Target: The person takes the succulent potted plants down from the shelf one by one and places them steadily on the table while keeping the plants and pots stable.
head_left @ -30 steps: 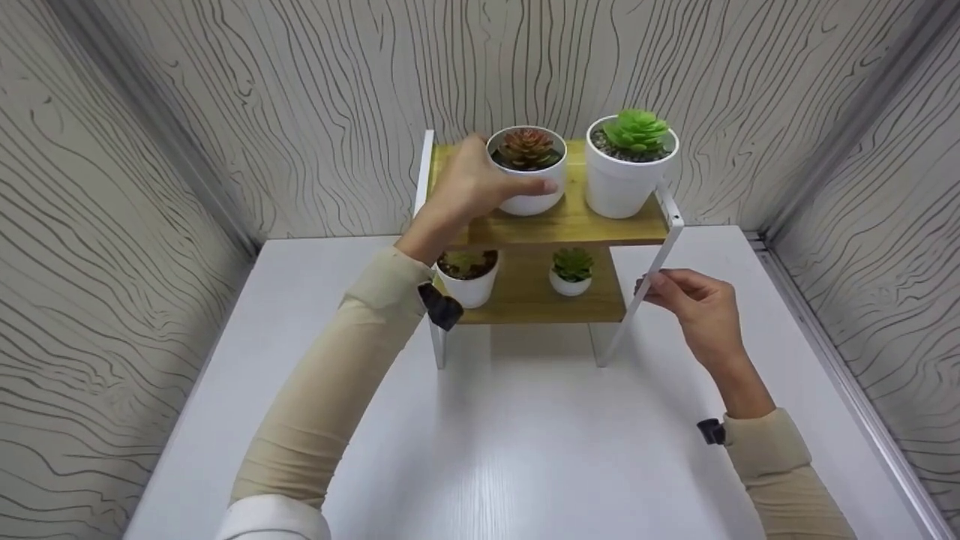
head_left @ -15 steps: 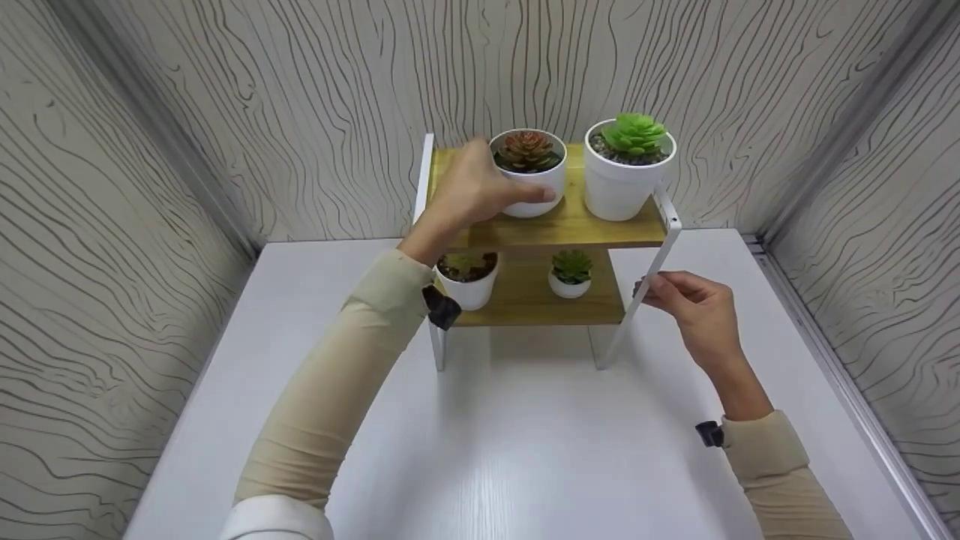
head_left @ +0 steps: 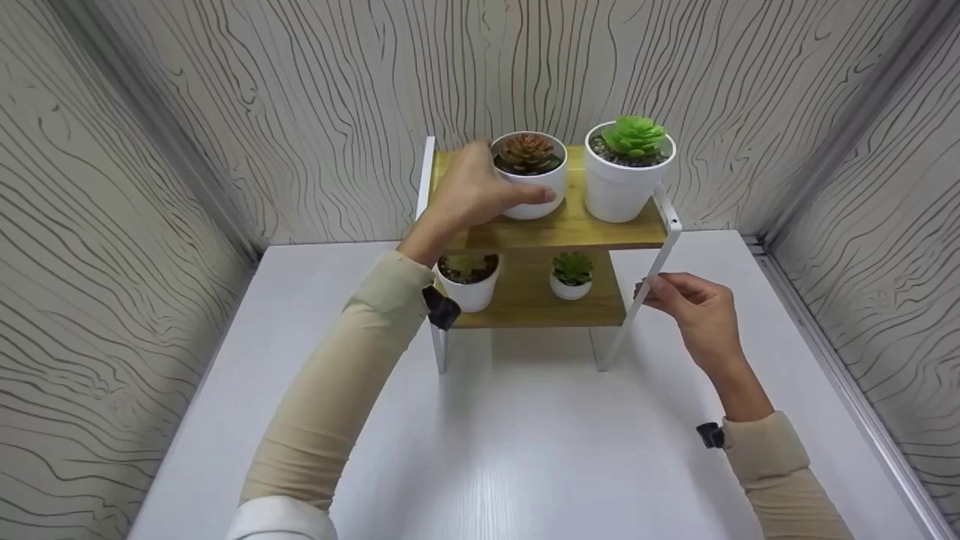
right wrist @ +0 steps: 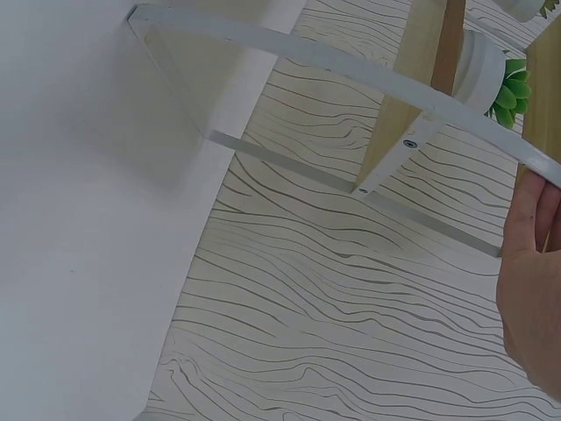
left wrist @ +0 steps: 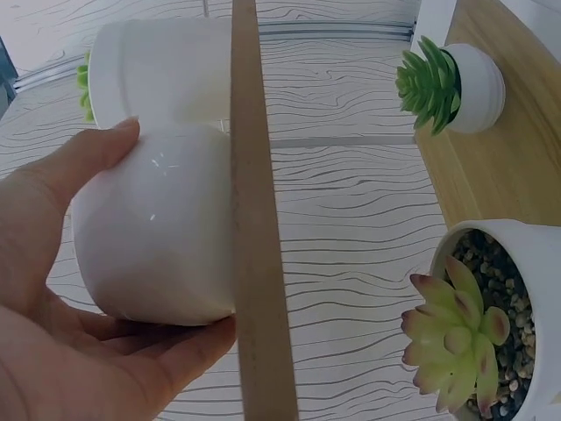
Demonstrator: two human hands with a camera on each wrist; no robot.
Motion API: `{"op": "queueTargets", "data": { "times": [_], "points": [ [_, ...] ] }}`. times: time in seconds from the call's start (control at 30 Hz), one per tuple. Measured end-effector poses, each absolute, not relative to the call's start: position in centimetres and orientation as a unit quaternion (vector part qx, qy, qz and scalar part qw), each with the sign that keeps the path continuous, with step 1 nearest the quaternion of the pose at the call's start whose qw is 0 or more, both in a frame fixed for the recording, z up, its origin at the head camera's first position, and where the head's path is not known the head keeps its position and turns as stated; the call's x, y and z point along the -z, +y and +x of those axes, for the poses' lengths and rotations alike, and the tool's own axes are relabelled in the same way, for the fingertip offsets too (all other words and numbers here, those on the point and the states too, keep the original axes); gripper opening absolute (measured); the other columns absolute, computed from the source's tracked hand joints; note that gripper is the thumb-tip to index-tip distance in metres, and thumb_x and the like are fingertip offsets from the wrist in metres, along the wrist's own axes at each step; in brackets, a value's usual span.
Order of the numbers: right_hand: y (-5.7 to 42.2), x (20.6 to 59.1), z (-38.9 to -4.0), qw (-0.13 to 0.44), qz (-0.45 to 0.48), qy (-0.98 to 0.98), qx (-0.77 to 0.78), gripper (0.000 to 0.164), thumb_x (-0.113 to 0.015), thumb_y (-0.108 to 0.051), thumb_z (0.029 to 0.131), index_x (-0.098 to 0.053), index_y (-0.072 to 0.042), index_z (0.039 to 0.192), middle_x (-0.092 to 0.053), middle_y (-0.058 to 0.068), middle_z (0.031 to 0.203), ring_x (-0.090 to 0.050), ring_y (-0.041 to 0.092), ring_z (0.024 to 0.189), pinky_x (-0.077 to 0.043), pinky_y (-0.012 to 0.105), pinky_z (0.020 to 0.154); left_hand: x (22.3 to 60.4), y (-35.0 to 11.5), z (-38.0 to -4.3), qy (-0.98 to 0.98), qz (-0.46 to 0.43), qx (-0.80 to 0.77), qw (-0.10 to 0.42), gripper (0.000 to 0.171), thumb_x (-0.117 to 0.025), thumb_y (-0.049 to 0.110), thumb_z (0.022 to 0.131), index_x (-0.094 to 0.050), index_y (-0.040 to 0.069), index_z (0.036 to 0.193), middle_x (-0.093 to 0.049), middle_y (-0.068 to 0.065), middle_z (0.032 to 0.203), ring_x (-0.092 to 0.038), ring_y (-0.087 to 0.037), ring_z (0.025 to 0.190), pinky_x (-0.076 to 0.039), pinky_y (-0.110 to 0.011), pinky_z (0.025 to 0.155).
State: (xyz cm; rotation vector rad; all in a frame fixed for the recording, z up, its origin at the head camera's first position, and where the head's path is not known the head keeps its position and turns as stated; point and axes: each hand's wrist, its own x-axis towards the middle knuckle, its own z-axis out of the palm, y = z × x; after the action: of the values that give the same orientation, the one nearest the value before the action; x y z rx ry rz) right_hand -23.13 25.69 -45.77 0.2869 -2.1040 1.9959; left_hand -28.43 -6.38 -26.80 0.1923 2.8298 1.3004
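On the top board of a two-tier wooden shelf (head_left: 480,236) with a white metal frame, my left hand (head_left: 480,191) grips a round white pot (head_left: 536,199) holding a reddish-brown succulent (head_left: 528,154). The left wrist view shows thumb and fingers on either side of this pot (left wrist: 162,228), its base against the board's level. My right hand (head_left: 701,311) pinches the frame's right front leg (head_left: 651,274) between thumb and fingers. In the right wrist view that hand (right wrist: 535,272) is at the right edge, fingertips at the white bar (right wrist: 368,74).
A taller white pot with a bright green succulent (head_left: 634,139) stands at the top right. Below sit a white pot with a yellowish succulent (head_left: 472,292) on the left and a small green one (head_left: 572,270). Patterned walls (head_left: 337,97) enclose the white table (head_left: 480,450).
Both hands keep their places on the pot and the frame leg. The whole scene has shifted slightly downward in the head view.
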Motion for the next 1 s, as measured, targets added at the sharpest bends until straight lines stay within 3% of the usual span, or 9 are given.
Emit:
{"op": "queueTargets", "data": {
  "times": [0.53,1.0],
  "points": [
    [25.7,45.93,-23.18,0.11,0.094,-0.717,-0.682,0.029,-0.07,-0.01,0.101,-0.071,0.015,0.115,-0.081,0.001,0.097,-0.08,0.014,0.094,-0.063,0.03,0.092,26.92,-6.27,-28.4,0.904,0.072,-0.421,-0.015,0.078,-0.092,0.049,0.076,-0.058,0.007,0.133,-0.068,-0.005,0.126,-0.065,-0.016,0.111,-0.058,-0.028,0.097],
    [25.81,45.84,-23.11,0.108,0.096,-0.718,-0.681,0.032,-0.07,-0.012,0.101,-0.07,0.016,0.117,-0.081,0.001,0.098,-0.08,0.014,0.096,-0.063,0.029,0.093,26.63,-6.76,-27.64,0.895,0.1,-0.433,-0.037,0.083,-0.09,0.05,0.078,-0.055,0.011,0.142,-0.068,-0.003,0.134,-0.065,-0.014,0.122,-0.056,-0.03,0.106]
  ]
}}
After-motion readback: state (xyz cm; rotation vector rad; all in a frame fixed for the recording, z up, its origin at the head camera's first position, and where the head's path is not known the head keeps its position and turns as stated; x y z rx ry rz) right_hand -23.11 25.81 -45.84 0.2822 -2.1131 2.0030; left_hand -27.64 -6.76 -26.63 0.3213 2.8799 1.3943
